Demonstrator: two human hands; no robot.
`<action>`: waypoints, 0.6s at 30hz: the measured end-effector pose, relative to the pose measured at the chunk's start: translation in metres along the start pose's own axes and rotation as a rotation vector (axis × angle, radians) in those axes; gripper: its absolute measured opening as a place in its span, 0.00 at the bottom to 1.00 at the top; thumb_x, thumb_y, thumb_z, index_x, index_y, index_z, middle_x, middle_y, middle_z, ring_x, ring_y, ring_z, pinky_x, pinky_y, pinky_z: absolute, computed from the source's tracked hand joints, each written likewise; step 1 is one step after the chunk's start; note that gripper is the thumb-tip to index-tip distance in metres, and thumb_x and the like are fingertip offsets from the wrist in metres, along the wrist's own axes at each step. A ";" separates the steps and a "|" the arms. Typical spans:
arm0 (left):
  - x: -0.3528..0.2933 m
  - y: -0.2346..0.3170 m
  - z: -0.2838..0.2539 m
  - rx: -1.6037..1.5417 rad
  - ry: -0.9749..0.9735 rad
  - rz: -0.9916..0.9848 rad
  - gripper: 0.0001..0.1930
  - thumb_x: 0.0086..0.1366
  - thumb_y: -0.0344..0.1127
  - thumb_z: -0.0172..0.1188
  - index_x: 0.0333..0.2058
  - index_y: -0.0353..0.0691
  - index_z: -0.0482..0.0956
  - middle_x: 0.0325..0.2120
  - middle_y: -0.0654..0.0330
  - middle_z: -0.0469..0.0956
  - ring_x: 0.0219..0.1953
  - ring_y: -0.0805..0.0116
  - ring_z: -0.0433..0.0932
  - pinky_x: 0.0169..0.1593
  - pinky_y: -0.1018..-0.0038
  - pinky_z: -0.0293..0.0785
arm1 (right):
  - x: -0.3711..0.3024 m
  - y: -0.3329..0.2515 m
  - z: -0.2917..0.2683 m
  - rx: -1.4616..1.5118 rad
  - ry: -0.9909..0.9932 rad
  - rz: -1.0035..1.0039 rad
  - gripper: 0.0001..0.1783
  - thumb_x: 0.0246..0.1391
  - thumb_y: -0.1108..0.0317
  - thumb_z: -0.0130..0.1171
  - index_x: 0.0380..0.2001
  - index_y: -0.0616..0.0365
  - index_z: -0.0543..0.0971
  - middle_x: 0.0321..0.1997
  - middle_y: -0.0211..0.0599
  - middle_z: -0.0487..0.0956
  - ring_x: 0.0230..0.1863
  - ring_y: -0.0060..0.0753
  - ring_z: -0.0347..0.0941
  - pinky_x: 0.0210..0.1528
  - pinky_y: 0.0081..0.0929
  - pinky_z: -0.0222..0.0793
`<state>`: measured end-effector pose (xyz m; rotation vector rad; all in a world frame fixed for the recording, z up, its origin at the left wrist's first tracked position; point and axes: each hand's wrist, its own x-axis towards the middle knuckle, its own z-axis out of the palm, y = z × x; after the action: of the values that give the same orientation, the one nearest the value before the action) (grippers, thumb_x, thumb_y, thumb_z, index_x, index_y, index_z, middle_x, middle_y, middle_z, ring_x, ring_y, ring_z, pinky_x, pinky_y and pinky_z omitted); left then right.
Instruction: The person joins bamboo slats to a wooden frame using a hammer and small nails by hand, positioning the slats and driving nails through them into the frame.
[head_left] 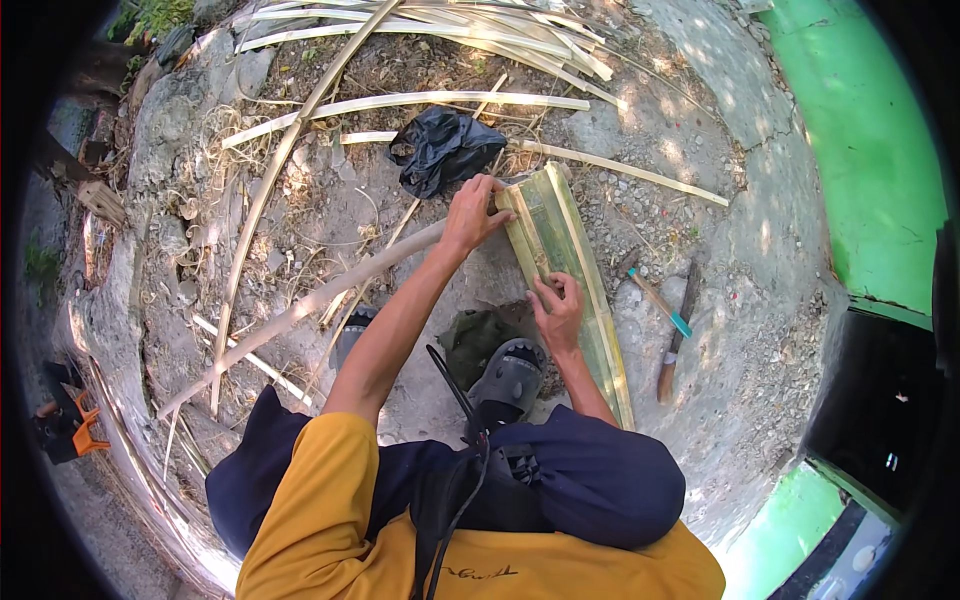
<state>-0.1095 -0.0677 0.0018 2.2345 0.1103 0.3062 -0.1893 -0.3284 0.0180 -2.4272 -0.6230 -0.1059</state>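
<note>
A split green bamboo piece (pixel 570 270) lies lengthwise on the ground in front of me, its hollow side up. My left hand (pixel 472 212) reaches forward and grips its far end at the left edge. My right hand (pixel 557 308) rests on the middle of the bamboo, fingers curled and pressing on the inner face; whether it holds a small tool I cannot tell. My sandalled foot (pixel 508 378) sits just left of the bamboo's near end.
A hammer with a teal-tipped handle (pixel 655 297) and a long knife (pixel 677 335) lie right of the bamboo. A black plastic bag (pixel 443 148) sits beyond my left hand. Long bamboo strips (pixel 420 100) are scattered about. A green wall (pixel 870 130) stands at right.
</note>
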 end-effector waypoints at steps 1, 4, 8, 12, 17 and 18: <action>0.000 0.002 0.002 0.010 0.007 0.001 0.29 0.49 0.42 0.82 0.45 0.39 0.75 0.43 0.53 0.78 0.48 0.48 0.78 0.51 0.57 0.75 | -0.001 0.000 0.001 -0.014 0.018 0.013 0.20 0.46 0.70 0.77 0.46 0.53 0.89 0.50 0.37 0.77 0.47 0.42 0.73 0.51 0.42 0.70; 0.002 0.006 0.003 0.043 -0.004 -0.017 0.30 0.49 0.42 0.82 0.45 0.39 0.75 0.42 0.53 0.77 0.48 0.48 0.78 0.51 0.56 0.75 | 0.000 -0.001 0.000 -0.011 0.033 0.035 0.20 0.46 0.69 0.77 0.45 0.52 0.89 0.50 0.37 0.77 0.48 0.43 0.73 0.52 0.42 0.69; 0.002 0.011 0.003 0.088 0.016 -0.023 0.29 0.48 0.42 0.82 0.45 0.39 0.76 0.42 0.54 0.76 0.48 0.48 0.77 0.51 0.56 0.75 | 0.007 -0.004 -0.013 -0.002 -0.063 0.043 0.19 0.47 0.69 0.76 0.46 0.52 0.90 0.49 0.37 0.78 0.48 0.42 0.74 0.54 0.41 0.69; -0.003 0.016 0.008 0.127 0.050 -0.087 0.29 0.45 0.39 0.83 0.44 0.40 0.77 0.43 0.55 0.76 0.49 0.49 0.76 0.51 0.57 0.75 | 0.047 -0.009 -0.045 0.088 -0.211 0.042 0.14 0.52 0.71 0.71 0.44 0.55 0.89 0.44 0.40 0.79 0.45 0.43 0.78 0.51 0.39 0.74; -0.008 0.009 0.012 -0.042 0.152 -0.188 0.30 0.42 0.38 0.84 0.43 0.42 0.78 0.38 0.56 0.78 0.47 0.50 0.77 0.50 0.57 0.74 | 0.174 -0.041 -0.065 0.167 -0.416 -0.127 0.12 0.56 0.75 0.64 0.43 0.59 0.88 0.38 0.43 0.82 0.37 0.43 0.81 0.44 0.39 0.78; -0.008 0.011 0.014 -0.056 0.170 -0.192 0.29 0.42 0.37 0.85 0.42 0.41 0.78 0.36 0.56 0.77 0.45 0.50 0.77 0.48 0.56 0.72 | 0.201 -0.043 -0.053 0.163 -0.482 -0.207 0.12 0.56 0.76 0.63 0.43 0.60 0.88 0.37 0.44 0.82 0.36 0.43 0.82 0.43 0.39 0.78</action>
<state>-0.1141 -0.0863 0.0002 2.1206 0.3998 0.3892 -0.0275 -0.2479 0.1289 -2.2293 -1.0506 0.4418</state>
